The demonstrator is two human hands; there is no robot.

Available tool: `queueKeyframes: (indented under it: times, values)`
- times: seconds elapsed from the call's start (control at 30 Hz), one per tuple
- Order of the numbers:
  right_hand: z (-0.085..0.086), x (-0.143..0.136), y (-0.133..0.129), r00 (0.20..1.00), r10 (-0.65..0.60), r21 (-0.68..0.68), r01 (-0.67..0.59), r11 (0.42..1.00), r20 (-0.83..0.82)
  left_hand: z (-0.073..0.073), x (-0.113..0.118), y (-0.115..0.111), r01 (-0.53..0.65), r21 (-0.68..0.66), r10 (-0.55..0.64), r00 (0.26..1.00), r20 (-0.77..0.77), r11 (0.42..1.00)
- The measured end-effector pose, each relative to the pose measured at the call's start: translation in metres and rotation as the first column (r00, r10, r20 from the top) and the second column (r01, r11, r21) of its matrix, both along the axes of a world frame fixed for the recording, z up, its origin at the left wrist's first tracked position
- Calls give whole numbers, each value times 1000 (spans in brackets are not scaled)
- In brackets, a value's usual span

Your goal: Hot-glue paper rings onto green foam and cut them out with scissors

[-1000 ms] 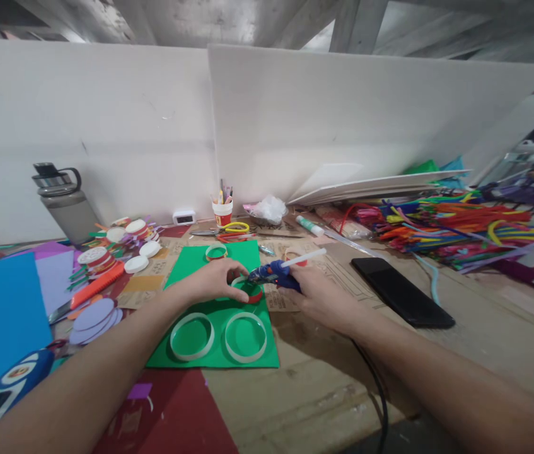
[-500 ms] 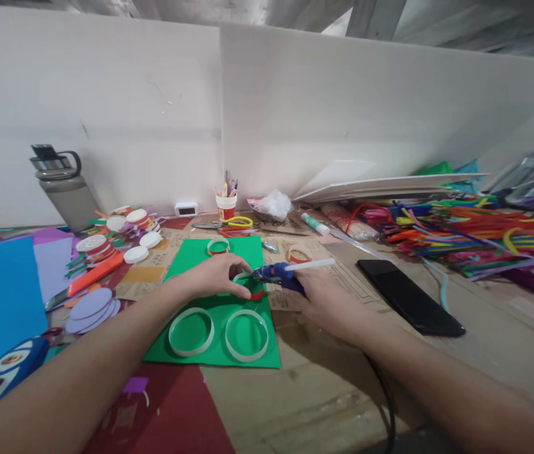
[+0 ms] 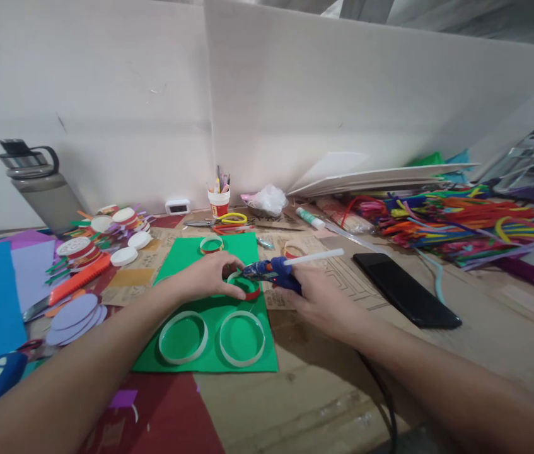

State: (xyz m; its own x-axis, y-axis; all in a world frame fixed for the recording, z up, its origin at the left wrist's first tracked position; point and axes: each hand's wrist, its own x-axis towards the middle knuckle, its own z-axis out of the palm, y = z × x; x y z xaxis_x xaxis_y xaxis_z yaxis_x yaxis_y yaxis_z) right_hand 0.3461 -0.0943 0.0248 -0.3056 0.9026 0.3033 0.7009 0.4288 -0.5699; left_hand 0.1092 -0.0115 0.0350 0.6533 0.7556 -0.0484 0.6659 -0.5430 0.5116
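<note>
From the head view, the left hand (image 3: 207,276) arches thumb and fingers about the left side of a red ring (image 3: 251,295); I cannot tell whether that grip squeezes it. The right hand (image 3: 318,296) has its grip closed round a glue gun (image 3: 269,270), aimed at the ring. Taking the ring as centre, the green sheet (image 3: 214,306) ends just beside it at 3 o'clock, with a phone (image 3: 406,290) well beyond. One white ring (image 3: 242,363) sits at 6, another white ring (image 3: 183,361) at 8, near the sheet's front edge. Brown table (image 3: 304,391) stretches from 4 to 5, crossed by a cable (image 3: 384,386). A white board (image 3: 323,94) closes off 12. Since half a second ago, hands, gun and ring have kept their arrangement, while the bottle (image 3: 42,192) shows nearer the left border.
</note>
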Motion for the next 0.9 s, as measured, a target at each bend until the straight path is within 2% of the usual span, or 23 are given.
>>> queueKeyframes:
  times: [0.23,0.6,0.9]
  values:
    - [-5,1,2,1000,-8,-72,7,997,-6,-2,0,2,-17,2,17,1000,-13,1000]
    - [-4,3,1,1000,4,-23,-4,1000,-11,1,1,0,-14,-42,13,1000,-17,999]
    - [-3,2,2,1000,-3,-7,3,1000,16,2,-2,-2,18,-1,-18,999,-35,1000]
